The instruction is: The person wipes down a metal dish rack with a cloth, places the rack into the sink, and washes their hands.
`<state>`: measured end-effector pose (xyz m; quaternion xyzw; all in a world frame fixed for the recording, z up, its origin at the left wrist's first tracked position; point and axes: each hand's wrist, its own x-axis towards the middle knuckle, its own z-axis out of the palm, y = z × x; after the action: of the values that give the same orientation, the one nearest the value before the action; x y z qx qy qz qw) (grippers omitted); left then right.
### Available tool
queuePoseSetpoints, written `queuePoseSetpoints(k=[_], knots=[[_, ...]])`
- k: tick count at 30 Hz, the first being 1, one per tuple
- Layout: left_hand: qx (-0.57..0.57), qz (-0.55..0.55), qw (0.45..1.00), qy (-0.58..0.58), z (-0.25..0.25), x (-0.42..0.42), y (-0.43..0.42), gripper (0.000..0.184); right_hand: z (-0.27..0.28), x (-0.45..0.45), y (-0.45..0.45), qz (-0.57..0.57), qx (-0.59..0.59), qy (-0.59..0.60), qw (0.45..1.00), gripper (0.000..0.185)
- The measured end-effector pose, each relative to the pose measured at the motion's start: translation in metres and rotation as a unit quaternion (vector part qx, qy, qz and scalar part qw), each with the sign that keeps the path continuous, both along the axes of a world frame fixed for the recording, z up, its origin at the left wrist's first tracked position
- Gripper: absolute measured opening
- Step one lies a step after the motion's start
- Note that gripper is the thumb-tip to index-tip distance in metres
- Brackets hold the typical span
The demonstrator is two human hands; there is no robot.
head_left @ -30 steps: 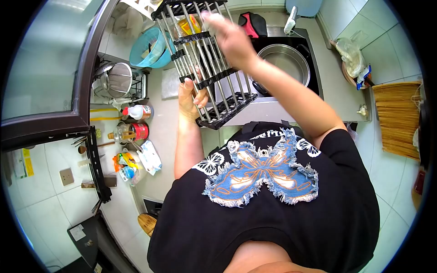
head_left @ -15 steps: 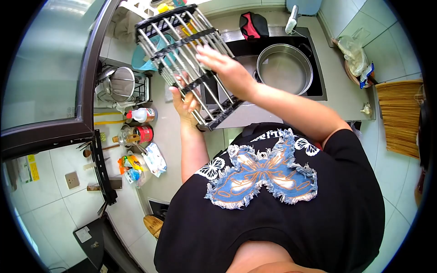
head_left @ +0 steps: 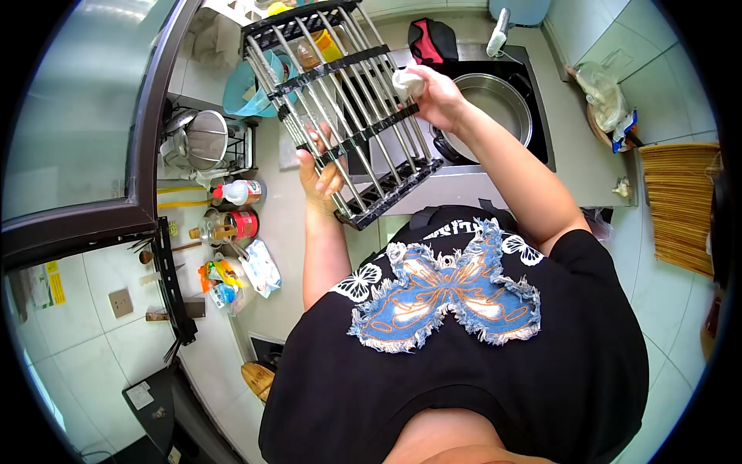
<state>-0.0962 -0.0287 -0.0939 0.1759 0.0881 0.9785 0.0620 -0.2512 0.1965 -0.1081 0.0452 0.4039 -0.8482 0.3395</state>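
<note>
A rack of silver metal rods with black plastic crosspieces (head_left: 330,75) is held tilted in the air above the counter. My left hand (head_left: 318,174) is closed round its lower left side, thumb outside and fingers through between the rods. My right hand (head_left: 442,99) pinches a crumpled white cloth or tissue (head_left: 408,83) against the rack's right side. Behind that hand stands a wide metal pot (head_left: 495,104) on the black cooktop (head_left: 539,127). Through the rods, part of a blue-green basin (head_left: 239,89) shows.
Along the left counter are a wire-mesh strainer (head_left: 207,141), a white bottle with a red cap (head_left: 239,192), a red-labelled jar (head_left: 246,224) and a white packet (head_left: 261,269). A black-and-red pouch (head_left: 431,42) lies behind the cooktop. Plastic bags (head_left: 603,97) sit at right.
My right hand has moved right across the rack to its right edge, and the white cloth now shows in its fingers. The rack has turned slightly and shifted right.
</note>
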Motion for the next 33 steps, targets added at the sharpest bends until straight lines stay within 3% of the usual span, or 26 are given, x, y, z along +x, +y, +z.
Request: queuePoseSetpoints(k=[1, 5, 9, 11, 12, 15, 19, 23, 25, 26, 29, 30, 31, 32, 33], knots=[[0.004, -0.011, 1.0, -0.002, -0.004, 0.0, 0.002, 0.037, 0.011, 0.005, 0.003, 0.069, -0.007, -0.003, 0.998, 0.035], [-0.04, -0.017, 0.999, -0.012, -0.027, 0.006, -0.003, 0.038, 0.002, 0.004, -0.003, 0.075, 0.104, 0.172, 0.977, 0.048], [-0.032, -0.061, 0.997, 0.04, -0.036, -0.002, -0.011, 0.053, -0.008, 0.002, 0.0, 0.074, 0.073, 0.181, 0.978, 0.058], [-0.144, 0.047, 0.981, -0.122, -0.032, 0.001, -0.011, 0.065, -0.016, -0.002, 0.001, 0.011, 0.117, 0.236, 0.965, 0.062], [-0.223, 0.076, 0.965, -0.113, -0.012, 0.001, -0.004, 0.078, -0.009, -0.001, 0.003, -0.033, 0.141, 0.271, 0.952, 0.068], [-0.335, 0.149, 0.925, -0.1, -0.004, -0.006, -0.003, 0.079, 0.004, -0.002, 0.013, -0.059, 0.225, 0.317, 0.92, 0.07], [-0.548, 0.306, 0.766, -0.143, 0.001, -0.015, 0.019, 0.062, 0.018, 0.01, 0.012, -0.078, 0.249, 0.374, 0.89, 0.064], [-0.553, 0.333, 0.745, -0.169, 0.019, -0.012, 0.021, 0.059, 0.033, 0.019, 0.016, -0.072, 0.273, 0.412, 0.866, 0.061], [-0.538, 0.359, 0.744, -0.17, 0.03, -0.007, 0.03, 0.046, 0.037, 0.02, 0.017, -0.081, 0.245, 0.431, 0.865, 0.062], [-0.589, 0.416, 0.676, -0.151, 0.018, -0.011, 0.022, 0.04, 0.037, 0.019, 0.018, -0.07, 0.239, 0.443, 0.861, 0.061], [-0.579, 0.432, 0.678, -0.138, 0.027, -0.011, 0.023, 0.042, 0.021, 0.01, 0.021, -0.021, 0.229, 0.449, 0.864, 0.053], [-0.516, 0.379, 0.749, -0.175, 0.041, -0.008, 0.025, 0.046, 0.015, 0.007, 0.022, 0.015, 0.245, 0.425, 0.871, 0.047], [-0.514, 0.379, 0.749, -0.175, 0.036, -0.008, 0.024, 0.046, 0.004, 0.004, 0.023, 0.052, 0.26, 0.4, 0.877, 0.042], [-0.55, 0.411, 0.711, -0.153, 0.027, -0.011, 0.021, 0.047, -0.036, -0.006, 0.019, 0.015, 0.28, 0.427, 0.86, 0.033], [-0.584, 0.441, 0.668, -0.13, 0.022, -0.012, 0.021, 0.048, -0.022, 0.004, 0.021, 0.06, 0.228, 0.396, 0.887, 0.031]])
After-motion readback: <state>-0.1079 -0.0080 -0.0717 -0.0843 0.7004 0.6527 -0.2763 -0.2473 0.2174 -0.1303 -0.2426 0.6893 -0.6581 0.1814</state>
